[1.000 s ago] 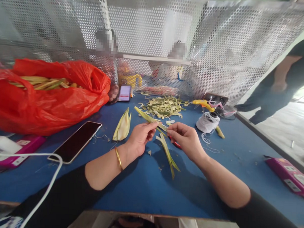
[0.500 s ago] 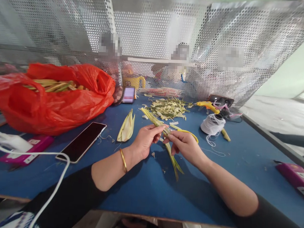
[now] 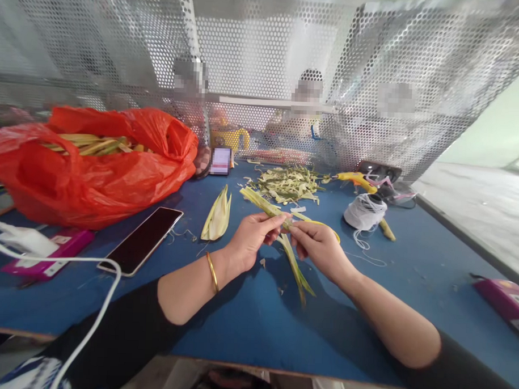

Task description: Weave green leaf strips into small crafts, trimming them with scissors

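Note:
Both hands meet over the middle of the blue table [image 3: 246,330]. My left hand [image 3: 254,240] pinches a pale green leaf strip [image 3: 259,202] that points up and to the left. At the strip's lower end, the fingers of my right hand [image 3: 319,243] are closed on it, close to the left fingertips. Under the hands lies a split green stalk [image 3: 297,268]. Something yellow [image 3: 332,231], partly covered by my right hand, rests behind it. A pale husk bundle [image 3: 217,215] lies left of the hands, and a heap of leaf scraps [image 3: 287,184] is behind them.
Left: a red plastic bag [image 3: 98,183] of dry strips, a phone [image 3: 142,240], a magenta power strip [image 3: 57,254] and a white cable. Right: a white string spool [image 3: 364,212], a yellow glue gun [image 3: 357,180], another power strip [image 3: 502,302]. People sit behind a perforated metal screen [image 3: 264,53].
Both hands keep their hold, with only a slight shift of the fingers. The strip has turned a little, showing a broader face. The whole view has moved slightly.

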A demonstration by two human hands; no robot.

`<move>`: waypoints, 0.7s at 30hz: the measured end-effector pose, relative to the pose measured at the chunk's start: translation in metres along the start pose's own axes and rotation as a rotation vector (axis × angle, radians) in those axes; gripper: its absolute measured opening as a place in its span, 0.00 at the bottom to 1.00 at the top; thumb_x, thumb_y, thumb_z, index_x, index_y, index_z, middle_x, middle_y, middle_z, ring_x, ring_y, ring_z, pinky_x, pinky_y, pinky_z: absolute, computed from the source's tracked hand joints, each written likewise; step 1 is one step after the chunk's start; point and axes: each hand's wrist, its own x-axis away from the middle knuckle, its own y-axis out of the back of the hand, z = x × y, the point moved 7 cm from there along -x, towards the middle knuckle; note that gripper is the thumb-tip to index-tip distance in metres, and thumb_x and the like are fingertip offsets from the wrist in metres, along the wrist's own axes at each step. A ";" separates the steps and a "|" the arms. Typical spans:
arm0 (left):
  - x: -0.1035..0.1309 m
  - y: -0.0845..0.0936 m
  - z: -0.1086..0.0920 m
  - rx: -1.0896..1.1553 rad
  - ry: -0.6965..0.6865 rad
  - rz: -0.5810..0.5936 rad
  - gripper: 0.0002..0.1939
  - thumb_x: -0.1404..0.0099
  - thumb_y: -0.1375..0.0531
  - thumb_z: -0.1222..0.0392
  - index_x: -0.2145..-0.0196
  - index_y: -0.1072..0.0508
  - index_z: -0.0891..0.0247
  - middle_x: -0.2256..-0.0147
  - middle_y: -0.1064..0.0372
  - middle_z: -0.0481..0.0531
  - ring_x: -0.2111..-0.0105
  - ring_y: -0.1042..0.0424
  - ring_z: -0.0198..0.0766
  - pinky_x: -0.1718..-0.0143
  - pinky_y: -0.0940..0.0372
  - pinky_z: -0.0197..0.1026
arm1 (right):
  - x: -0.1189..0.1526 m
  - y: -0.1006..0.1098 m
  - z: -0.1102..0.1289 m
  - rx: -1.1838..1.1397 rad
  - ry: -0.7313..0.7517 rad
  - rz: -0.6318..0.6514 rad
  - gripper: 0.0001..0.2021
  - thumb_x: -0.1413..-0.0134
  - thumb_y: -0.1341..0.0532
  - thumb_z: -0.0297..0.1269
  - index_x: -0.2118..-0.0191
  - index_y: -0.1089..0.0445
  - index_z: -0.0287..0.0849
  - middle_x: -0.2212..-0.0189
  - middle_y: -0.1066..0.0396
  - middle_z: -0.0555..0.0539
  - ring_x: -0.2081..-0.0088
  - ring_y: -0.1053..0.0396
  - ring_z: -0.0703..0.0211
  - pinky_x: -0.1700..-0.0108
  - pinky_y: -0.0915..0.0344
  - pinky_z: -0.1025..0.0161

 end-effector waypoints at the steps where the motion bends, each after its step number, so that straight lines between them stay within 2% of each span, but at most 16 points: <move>1: 0.001 0.000 0.001 -0.072 0.009 -0.001 0.16 0.49 0.34 0.48 0.73 0.24 0.66 0.80 0.38 0.44 0.81 0.42 0.28 0.80 0.49 0.34 | -0.001 0.003 0.000 0.028 0.011 -0.028 0.19 0.45 0.45 0.49 0.80 0.39 0.43 0.87 0.43 0.55 0.85 0.44 0.67 0.79 0.47 0.67; 3: 0.004 0.000 -0.004 -0.347 -0.059 -0.008 0.17 0.44 0.37 0.47 0.77 0.27 0.65 0.81 0.36 0.46 0.82 0.40 0.30 0.79 0.46 0.35 | -0.002 0.012 0.001 0.139 0.027 -0.089 0.18 0.43 0.47 0.45 0.80 0.41 0.43 0.87 0.44 0.55 0.84 0.45 0.66 0.78 0.48 0.66; 4: 0.007 -0.001 -0.012 -0.533 -0.164 -0.023 0.18 0.42 0.38 0.47 0.79 0.28 0.64 0.82 0.36 0.46 0.81 0.39 0.31 0.78 0.45 0.37 | -0.002 0.016 0.003 0.223 0.043 -0.118 0.17 0.42 0.48 0.43 0.79 0.40 0.43 0.87 0.43 0.54 0.83 0.44 0.65 0.77 0.48 0.66; 6: 0.018 -0.007 -0.037 -0.902 -0.521 -0.079 0.19 0.38 0.41 0.49 0.80 0.28 0.64 0.81 0.34 0.49 0.77 0.35 0.35 0.72 0.40 0.39 | -0.003 0.022 0.009 0.421 0.105 -0.161 0.15 0.41 0.49 0.40 0.77 0.37 0.43 0.83 0.37 0.51 0.79 0.40 0.62 0.74 0.47 0.66; 8: 0.034 -0.018 -0.056 -1.123 -0.896 -0.106 0.15 0.33 0.44 0.54 0.71 0.23 0.64 0.72 0.26 0.54 0.67 0.29 0.40 0.61 0.37 0.43 | -0.001 0.021 0.015 0.592 0.191 -0.146 0.13 0.41 0.49 0.36 0.74 0.34 0.42 0.77 0.32 0.48 0.74 0.36 0.60 0.71 0.46 0.65; 9: 0.038 -0.022 -0.061 -1.191 -1.016 -0.085 0.13 0.32 0.45 0.56 0.64 0.23 0.64 0.66 0.24 0.56 0.61 0.29 0.42 0.55 0.37 0.45 | 0.000 0.019 0.017 0.652 0.234 -0.121 0.12 0.40 0.49 0.35 0.72 0.32 0.42 0.74 0.30 0.47 0.72 0.35 0.60 0.70 0.46 0.65; 10: 0.039 -0.025 -0.062 -1.255 -1.070 -0.044 0.13 0.32 0.45 0.57 0.59 0.24 0.65 0.61 0.24 0.58 0.57 0.29 0.43 0.52 0.38 0.47 | 0.001 0.015 0.019 0.697 0.272 -0.090 0.12 0.40 0.49 0.34 0.70 0.31 0.41 0.72 0.30 0.46 0.71 0.34 0.60 0.69 0.46 0.65; 12: 0.033 -0.027 -0.057 -1.352 -1.009 0.076 0.13 0.33 0.44 0.58 0.55 0.25 0.65 0.59 0.24 0.58 0.57 0.28 0.44 0.52 0.38 0.47 | 0.004 0.009 0.021 0.755 0.329 -0.032 0.12 0.39 0.50 0.32 0.67 0.30 0.41 0.70 0.29 0.45 0.70 0.34 0.60 0.69 0.46 0.66; 14: 0.023 -0.024 -0.048 -1.378 -0.818 0.172 0.11 0.33 0.44 0.59 0.58 0.24 0.64 0.64 0.23 0.55 0.63 0.27 0.42 0.60 0.35 0.43 | 0.007 0.005 0.023 0.777 0.361 -0.006 0.12 0.39 0.50 0.32 0.65 0.29 0.40 0.70 0.29 0.45 0.70 0.34 0.60 0.70 0.46 0.66; 16: 0.018 -0.021 -0.042 -1.328 -0.639 0.212 0.10 0.33 0.44 0.61 0.64 0.23 0.62 0.71 0.25 0.52 0.69 0.27 0.40 0.67 0.37 0.39 | 0.008 0.006 0.026 0.735 0.362 -0.016 0.12 0.39 0.49 0.32 0.65 0.29 0.40 0.69 0.29 0.45 0.70 0.34 0.61 0.69 0.45 0.66; 18: 0.015 -0.017 -0.039 -1.184 -0.481 0.209 0.11 0.35 0.44 0.63 0.71 0.23 0.62 0.77 0.28 0.49 0.75 0.30 0.36 0.72 0.40 0.37 | 0.008 0.012 0.028 0.609 0.326 -0.048 0.10 0.40 0.46 0.34 0.68 0.29 0.40 0.72 0.29 0.47 0.71 0.35 0.62 0.69 0.45 0.66; 21: 0.009 -0.008 -0.030 -0.779 -0.200 0.187 0.11 0.37 0.42 0.62 0.76 0.25 0.64 0.80 0.32 0.47 0.82 0.37 0.30 0.78 0.43 0.34 | 0.003 0.030 0.027 0.300 0.212 -0.161 0.08 0.44 0.42 0.37 0.72 0.31 0.41 0.81 0.35 0.53 0.78 0.40 0.65 0.73 0.46 0.67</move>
